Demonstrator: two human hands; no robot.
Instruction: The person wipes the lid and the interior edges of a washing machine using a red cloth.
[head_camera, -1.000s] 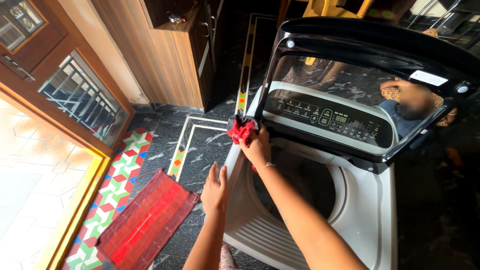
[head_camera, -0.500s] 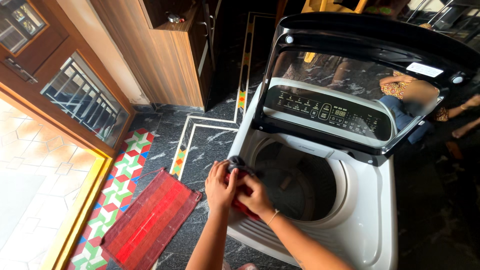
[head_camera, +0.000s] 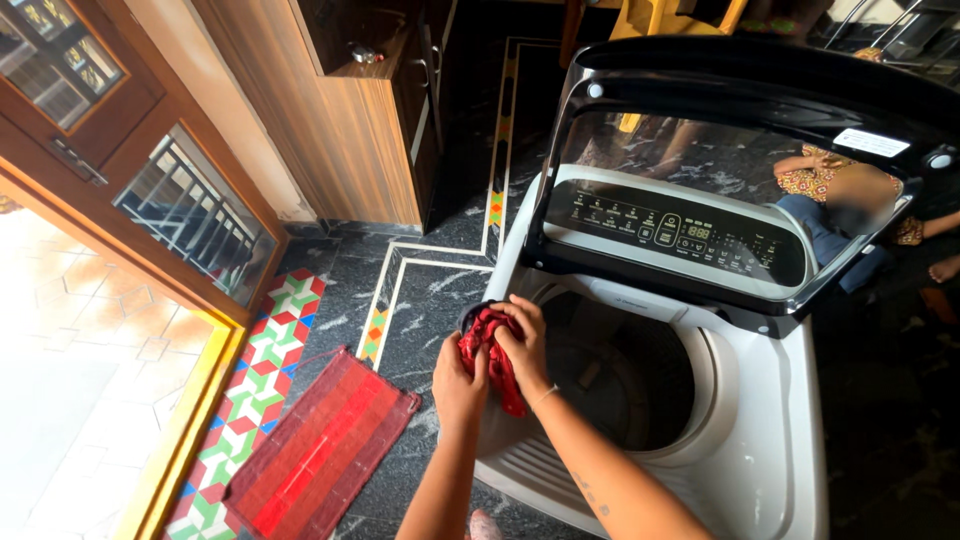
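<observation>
Left hand: the left hand (head_camera: 458, 378) presses against the red cloth (head_camera: 492, 352) from the outer side, fingers curled onto it at the front left corner of the washing machine (head_camera: 760, 450).
Right hand: the right hand (head_camera: 522, 340) lies over the same cloth, fingers closed around its top and bunching it.
Cloth position: the red cloth sits on the machine's white rim, just beside the drum opening (head_camera: 620, 375), with a tail hanging down between the two wrists.
Lid: the dark glass lid (head_camera: 720, 150) stands raised behind the hands, above the control panel (head_camera: 680, 232).
Floor: a red ribbed mat (head_camera: 320, 450) lies on the dark stone floor (head_camera: 440, 300) beside the machine, near a tiled strip of green, red and white.
Risk, cloth: the hanging tail could probably slip out of the grip and drop to the floor, because only the upper bunch is held.
Risk, lid: the lid seems propped at a steep angle; a hard push on the corner might shake it loose so that it falls towards the forearms.
Risk, panel: a damp cloth drawn backwards could brush the buttons, though whether it is wet cannot be told.
</observation>
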